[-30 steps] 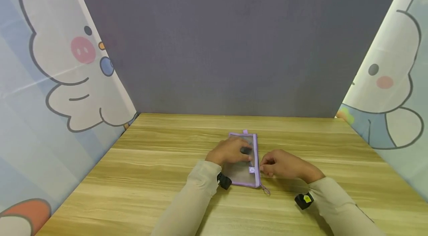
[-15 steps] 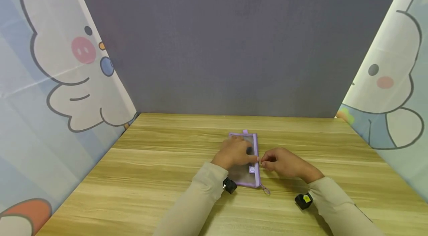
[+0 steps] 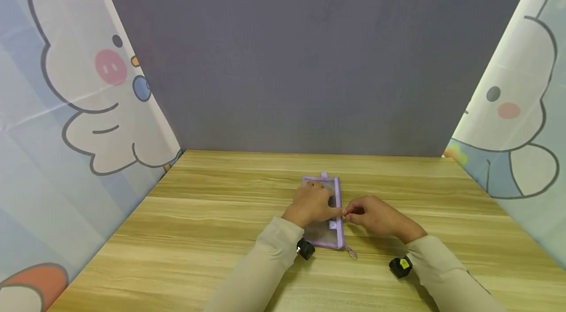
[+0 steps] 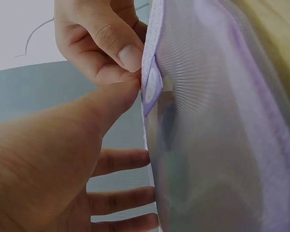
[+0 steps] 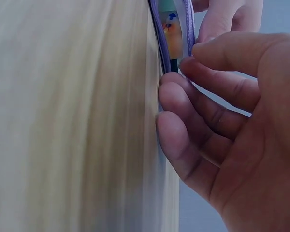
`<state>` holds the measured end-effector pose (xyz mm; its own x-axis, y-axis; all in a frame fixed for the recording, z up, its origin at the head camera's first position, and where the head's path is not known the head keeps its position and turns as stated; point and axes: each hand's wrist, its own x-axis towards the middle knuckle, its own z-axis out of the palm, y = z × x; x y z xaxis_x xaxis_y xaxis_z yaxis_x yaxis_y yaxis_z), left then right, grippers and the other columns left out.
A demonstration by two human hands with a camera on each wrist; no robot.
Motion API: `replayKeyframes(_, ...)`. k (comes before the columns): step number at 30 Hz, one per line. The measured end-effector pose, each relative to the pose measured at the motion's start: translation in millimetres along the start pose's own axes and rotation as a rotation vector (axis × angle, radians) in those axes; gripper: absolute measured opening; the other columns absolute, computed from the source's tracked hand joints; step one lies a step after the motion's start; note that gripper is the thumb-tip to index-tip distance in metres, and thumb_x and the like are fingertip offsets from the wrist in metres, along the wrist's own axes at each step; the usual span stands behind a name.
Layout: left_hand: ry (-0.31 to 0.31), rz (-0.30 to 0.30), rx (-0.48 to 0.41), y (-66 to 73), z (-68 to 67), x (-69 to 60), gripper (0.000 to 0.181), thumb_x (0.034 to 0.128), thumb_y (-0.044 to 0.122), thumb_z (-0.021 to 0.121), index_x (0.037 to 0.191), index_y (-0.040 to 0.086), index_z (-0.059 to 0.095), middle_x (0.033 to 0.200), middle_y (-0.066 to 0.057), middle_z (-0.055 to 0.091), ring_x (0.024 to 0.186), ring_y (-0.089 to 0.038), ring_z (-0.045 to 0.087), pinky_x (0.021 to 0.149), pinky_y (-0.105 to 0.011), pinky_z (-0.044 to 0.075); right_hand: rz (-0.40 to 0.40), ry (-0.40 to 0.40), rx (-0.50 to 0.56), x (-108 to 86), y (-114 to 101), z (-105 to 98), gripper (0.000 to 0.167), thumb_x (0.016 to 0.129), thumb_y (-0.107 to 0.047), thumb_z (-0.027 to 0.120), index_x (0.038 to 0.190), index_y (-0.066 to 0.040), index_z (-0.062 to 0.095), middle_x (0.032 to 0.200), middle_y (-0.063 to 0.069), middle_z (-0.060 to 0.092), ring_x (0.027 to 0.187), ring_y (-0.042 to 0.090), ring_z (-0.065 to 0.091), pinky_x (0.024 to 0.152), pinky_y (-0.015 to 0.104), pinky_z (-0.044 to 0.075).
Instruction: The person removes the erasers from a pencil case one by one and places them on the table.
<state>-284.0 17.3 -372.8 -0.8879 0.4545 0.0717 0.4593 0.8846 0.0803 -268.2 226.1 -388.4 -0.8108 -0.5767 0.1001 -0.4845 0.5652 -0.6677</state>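
Note:
A mesh zip pouch [image 3: 323,237] with purple edging lies on the wooden table, its zipper side facing right. My left hand [image 3: 310,203] rests on it with fingers spread, and the thumb reaches the zipper edge. Beside that thumb, my right hand [image 3: 376,216] pinches the pouch's edge between thumb and index finger; its other fingers lie loosely bent near the tabletop. In the right wrist view the zipper [image 5: 189,29] gapes, showing an orange and blue printed item [image 5: 173,36] inside. Its kind is unclear. A zipper pull loop [image 3: 351,252] hangs at the pouch's near corner.
The wooden table [image 3: 199,223] runs back to a dark grey panel [image 3: 309,56]. Cartoon-printed curtains stand at the left [image 3: 79,120] and right [image 3: 517,105]. Each wrist carries a small black device.
My left hand has shifted right across the pouch, bringing its thumb to the zipper edge beside my right fingertips. My right hand has edged slightly up; the pouch stays nearly in place.

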Motion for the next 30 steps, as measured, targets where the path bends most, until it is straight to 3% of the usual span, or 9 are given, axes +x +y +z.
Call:
replayKeyframes(13, -0.002, -0.001, 0.003, 0.7, 3.0, 2.4, 0.057, 0.0876, 0.073, 0.057, 0.126, 0.032, 0.07, 0.133, 0.0, 0.062, 0.124, -0.022, 0.052, 0.099, -0.045, 0.044, -0.025, -0.022, -0.053, 8.0, 4.3, -3.3, 0.007, 0.094, -0.012, 0.069, 0.097, -0.011, 0.075, 0.088, -0.007, 0.07, 0.079, 0.007, 0.061, 0.071, 0.027, 0.052)
replayKeyframes(22, 0.007, -0.017, 0.03, 2.7, 4.9, 3.0, 0.055, 0.0883, 0.069, 0.059, 0.129, 0.033, 0.069, 0.131, -0.001, 0.062, 0.12, -0.023, 0.053, 0.097, -0.042, 0.045, -0.004, -0.045, -0.043, 15.5, 4.3, -3.1, 0.01, 0.091, -0.009, 0.069, 0.096, -0.013, 0.077, 0.086, -0.005, 0.071, 0.075, 0.009, 0.057, 0.064, 0.026, 0.049)
replayKeyframes(30, 0.004, -0.025, 0.03, 4.1, 3.2, 3.1, 0.056, 0.088, 0.067, 0.058, 0.134, 0.036, 0.064, 0.134, -0.001, 0.06, 0.122, -0.023, 0.052, 0.097, -0.044, 0.045, -0.019, -0.008, -0.059, 22.6, 8.3, -5.7, 0.016, 0.09, -0.01, 0.07, 0.104, -0.007, 0.079, 0.098, -0.001, 0.072, 0.088, 0.012, 0.062, 0.075, 0.03, 0.052)
